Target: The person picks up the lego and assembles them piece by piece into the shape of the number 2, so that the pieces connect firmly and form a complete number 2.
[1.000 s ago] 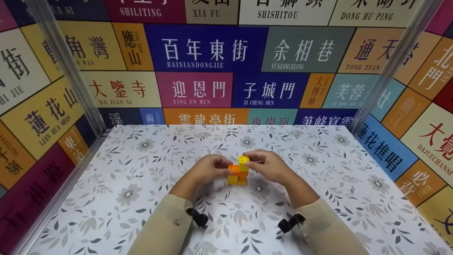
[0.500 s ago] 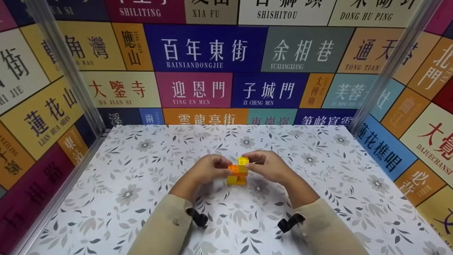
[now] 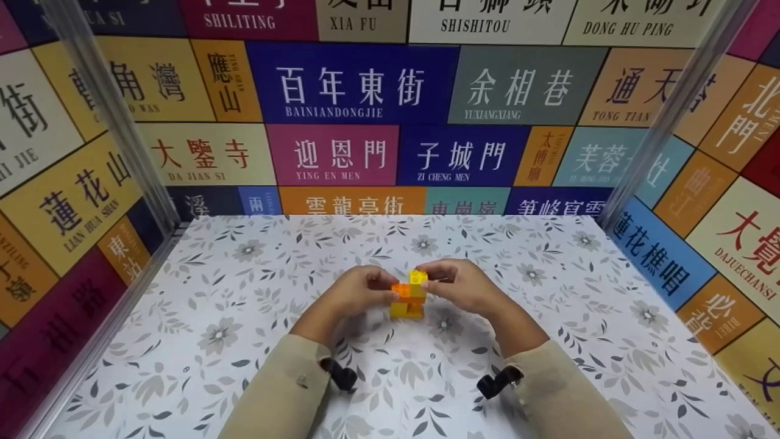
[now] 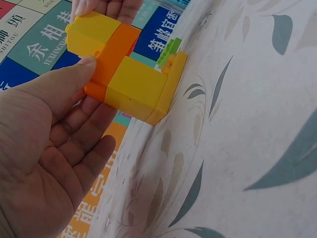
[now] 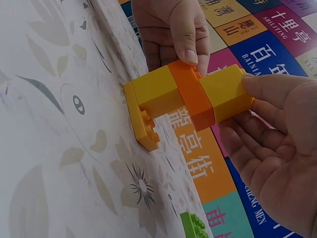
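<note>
A small stack of toy building bricks stands on the table. At its foot is a thin yellow plate (image 5: 132,113) with bare studs at one end. A lower yellow brick (image 4: 134,83) sits on that plate, and an orange brick (image 3: 400,291) lies across it. On the orange brick's other end is an upper yellow brick (image 3: 418,278). My left hand (image 3: 363,292) pinches the orange brick between thumb and fingers. My right hand (image 3: 460,285) pinches the upper yellow brick; in the right wrist view its thumb is on the studded end.
A green brick (image 5: 192,225) lies on the table beyond the stack, visible only in the wrist views. The table (image 3: 244,378) has a white cover with grey flowers and leaves. Panels with printed characters (image 3: 353,85) enclose its back and sides.
The upper yellow brick has come down slightly and its visible side has turned a little, with my right fingers still holding it. My left hand has stayed almost in place.
</note>
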The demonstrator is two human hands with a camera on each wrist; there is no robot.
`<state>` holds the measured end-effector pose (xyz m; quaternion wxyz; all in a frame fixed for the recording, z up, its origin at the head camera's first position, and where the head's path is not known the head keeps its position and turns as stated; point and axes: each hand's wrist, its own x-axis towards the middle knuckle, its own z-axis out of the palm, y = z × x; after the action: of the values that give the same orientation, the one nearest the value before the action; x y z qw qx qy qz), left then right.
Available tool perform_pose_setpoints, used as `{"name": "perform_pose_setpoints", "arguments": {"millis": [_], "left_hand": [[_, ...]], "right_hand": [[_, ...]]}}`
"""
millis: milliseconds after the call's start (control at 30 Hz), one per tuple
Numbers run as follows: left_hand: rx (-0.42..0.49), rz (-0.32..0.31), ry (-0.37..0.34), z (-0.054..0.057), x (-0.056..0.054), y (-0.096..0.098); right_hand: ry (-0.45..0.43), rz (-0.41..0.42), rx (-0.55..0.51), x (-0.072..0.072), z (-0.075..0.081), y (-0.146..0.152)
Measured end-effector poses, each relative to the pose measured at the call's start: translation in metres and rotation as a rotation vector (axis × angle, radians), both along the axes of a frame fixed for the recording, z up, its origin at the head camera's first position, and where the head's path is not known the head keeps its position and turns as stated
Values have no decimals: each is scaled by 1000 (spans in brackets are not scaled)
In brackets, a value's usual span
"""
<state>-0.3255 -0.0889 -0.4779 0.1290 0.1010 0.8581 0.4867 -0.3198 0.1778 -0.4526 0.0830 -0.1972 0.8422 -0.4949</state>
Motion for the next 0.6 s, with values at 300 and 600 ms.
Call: {"name": "perform_pose_setpoints", "arguments": {"millis": [300, 600], "left_hand": [[6, -12, -1, -1, -1, -1], [16, -14, 20, -1, 0, -1]], "right_hand": [[-26, 23, -32, -2, 0, 0], [-5, 10, 17, -3, -2, 1]]}}
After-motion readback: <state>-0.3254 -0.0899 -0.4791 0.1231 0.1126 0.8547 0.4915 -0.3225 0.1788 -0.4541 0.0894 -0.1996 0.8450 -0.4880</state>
